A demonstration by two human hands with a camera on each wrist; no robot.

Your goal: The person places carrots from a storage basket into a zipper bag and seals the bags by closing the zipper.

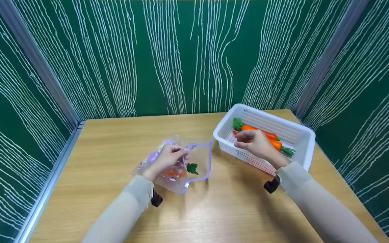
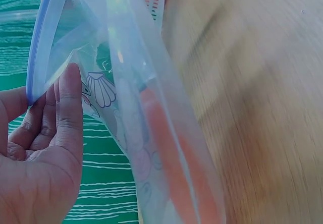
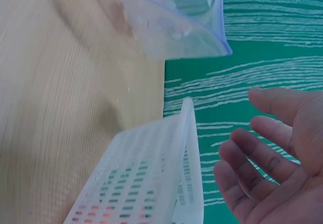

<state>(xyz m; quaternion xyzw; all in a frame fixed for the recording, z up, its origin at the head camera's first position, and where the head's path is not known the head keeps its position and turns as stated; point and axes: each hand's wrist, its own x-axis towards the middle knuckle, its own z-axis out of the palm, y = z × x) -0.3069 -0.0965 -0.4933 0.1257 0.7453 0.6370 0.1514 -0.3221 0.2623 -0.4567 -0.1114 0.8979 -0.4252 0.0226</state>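
My left hand point(image 1: 168, 157) pinches the open mouth edge of a clear zip bag point(image 1: 202, 156) with a purple border and printed pictures. Through the plastic shows a carrot point(image 2: 176, 153), its green leaves point(image 1: 192, 168) near the bag's mouth. My right hand point(image 1: 258, 145) hangs over the near left side of a white plastic basket point(image 1: 306, 132), fingers loosely bent with nothing between them. Inside the basket lie carrots, one with a leafy green top point(image 1: 237, 124) and one with a thin green tuft point(image 1: 287, 151); the right hand partly hides them.
The bag and basket stand on a light wooden table point(image 1: 106, 145), the basket at its back right. Green panels point(image 1: 194, 67) with white wavy lines rise behind and on both sides, with grey metal posts point(image 1: 42, 64) at the corners.
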